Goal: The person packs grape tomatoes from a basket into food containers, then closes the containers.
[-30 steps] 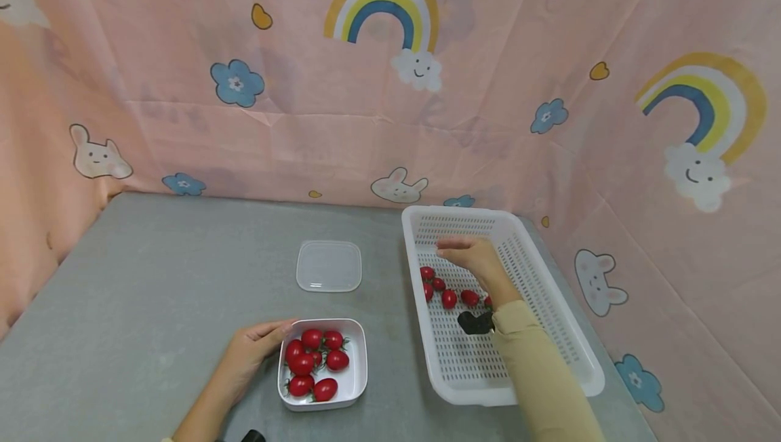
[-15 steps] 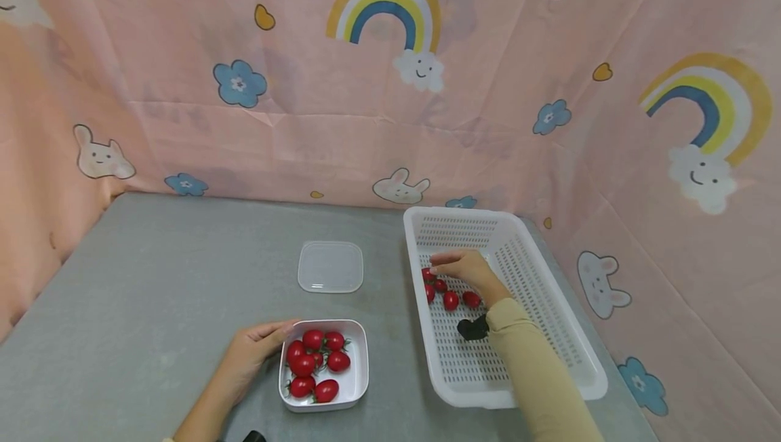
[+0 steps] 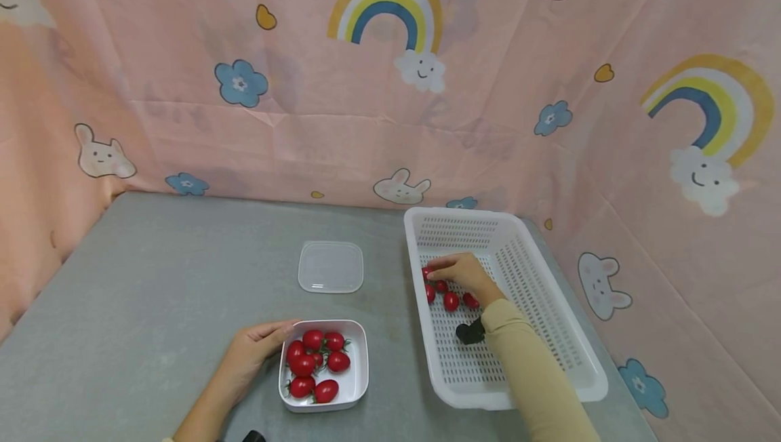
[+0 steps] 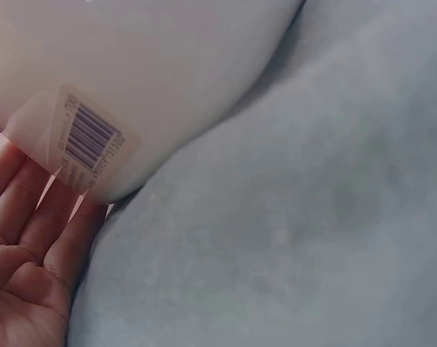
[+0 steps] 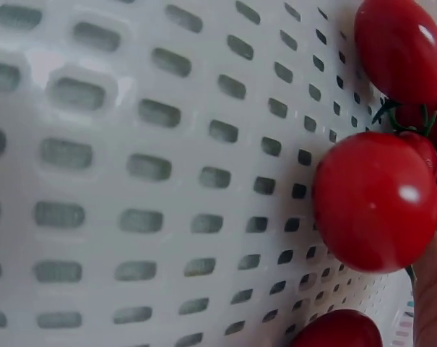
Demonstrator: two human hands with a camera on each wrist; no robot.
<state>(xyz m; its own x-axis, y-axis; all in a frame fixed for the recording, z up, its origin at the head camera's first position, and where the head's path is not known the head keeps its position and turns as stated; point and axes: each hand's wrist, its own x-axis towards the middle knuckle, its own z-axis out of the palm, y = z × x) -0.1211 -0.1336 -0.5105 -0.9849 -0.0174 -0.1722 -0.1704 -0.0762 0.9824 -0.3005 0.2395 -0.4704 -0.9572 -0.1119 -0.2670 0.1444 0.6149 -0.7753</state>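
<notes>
My left hand (image 3: 257, 346) rests its fingers along the left wall of a small white container (image 3: 360, 398). In the left wrist view those fingers (image 4: 37, 210) are extended against its side, beside a barcode sticker (image 4: 92, 137). Inside lie several red cherry tomatoes (image 3: 326, 391) with green stems. On the right, my right hand (image 3: 466, 276) reaches into a white slotted basket (image 3: 564, 313). Its thumb and fingertips pinch a cherry tomato (image 3: 426, 271) by the basket's left wall. More loose cherry tomatoes (image 5: 377, 202) lie just around that hand.
A clear rectangular lid (image 3: 331, 267) lies flat on the grey table (image 3: 177, 272), behind the small container. A pink patterned cloth (image 3: 293, 137) hangs behind and at the sides. The basket's raised rim surrounds the right hand.
My right hand has lowered and moved slightly left, from above the basket floor onto a tomato at the left wall. The left hand and the small container have stayed put.
</notes>
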